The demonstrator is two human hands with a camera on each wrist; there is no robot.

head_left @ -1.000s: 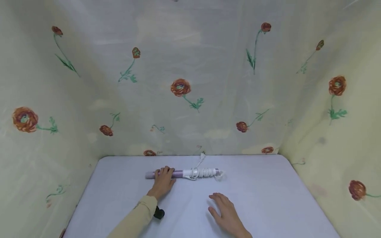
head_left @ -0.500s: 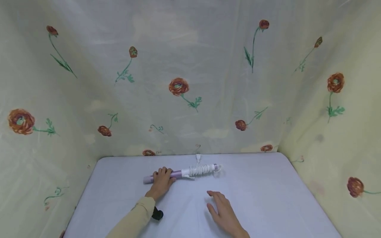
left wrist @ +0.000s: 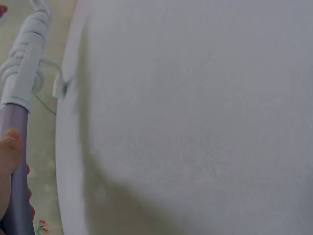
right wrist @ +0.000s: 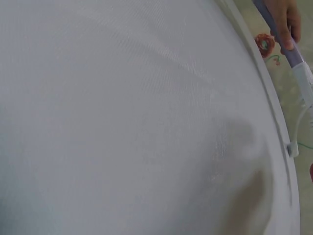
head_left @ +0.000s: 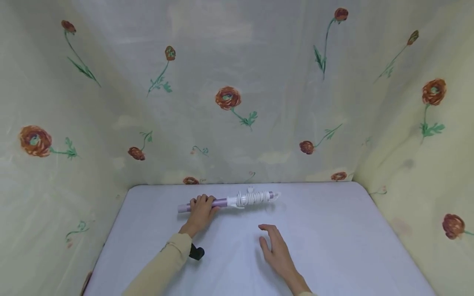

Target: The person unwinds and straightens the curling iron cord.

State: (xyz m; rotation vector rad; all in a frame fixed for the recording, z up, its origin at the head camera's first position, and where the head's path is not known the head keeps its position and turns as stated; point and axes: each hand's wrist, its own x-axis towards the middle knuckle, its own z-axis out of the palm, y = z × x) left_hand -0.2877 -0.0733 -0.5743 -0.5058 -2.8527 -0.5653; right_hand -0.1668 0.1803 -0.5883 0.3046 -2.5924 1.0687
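My left hand (head_left: 200, 214) grips the purple barrel of a curling iron (head_left: 221, 202), which lies sideways toward the back of the table. Its pale tip sticks out left of the hand. A white cord (head_left: 255, 198) is wound round the white handle at the right, and its plug (left wrist: 59, 87) dangles in the left wrist view. In that view the thumb (left wrist: 11, 149) lies along the barrel, fingers behind. My right hand (head_left: 277, 250) holds nothing; it hovers nearer the front, fingers loosely bent and thumb apart. The right wrist view shows the left hand on the barrel.
A white-covered table (head_left: 333, 234) with rounded back corners spreads under both hands. Pale curtains (head_left: 281, 123) with orange flowers surround it at the back and sides. A small black object (head_left: 197, 252) shows beside the left cuff.
The left hand has raised the curling iron from the table, its cord end first tilting up and away. The plug now hangs behind it. The right hand has barely shifted.
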